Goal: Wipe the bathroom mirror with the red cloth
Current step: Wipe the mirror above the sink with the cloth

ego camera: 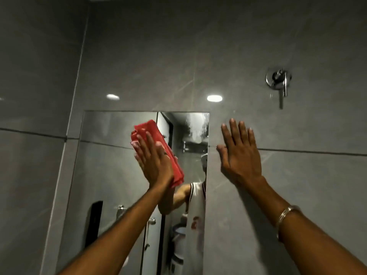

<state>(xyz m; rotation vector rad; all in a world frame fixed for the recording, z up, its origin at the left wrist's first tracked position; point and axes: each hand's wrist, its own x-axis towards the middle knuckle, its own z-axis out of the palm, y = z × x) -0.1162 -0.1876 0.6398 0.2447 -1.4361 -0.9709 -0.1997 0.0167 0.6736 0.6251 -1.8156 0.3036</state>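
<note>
A tall frameless mirror [111, 175] hangs on the grey tiled wall, left of centre. My left hand [155, 161] presses a folded red cloth [158, 139] flat against the upper middle of the glass, fingers pointing up and left. The cloth sticks out above my fingertips and below my palm on the right. My right hand [240, 155] lies flat on the tile just right of the mirror's right edge, fingers spread, holding nothing. A metal bangle sits on that wrist.
A chrome wall valve with a lever [279, 79] is mounted high on the right. The wall corner [79, 76] runs down just left of the mirror. The glass reflects a person's arm and white jersey, taps, a door and a dark dispenser.
</note>
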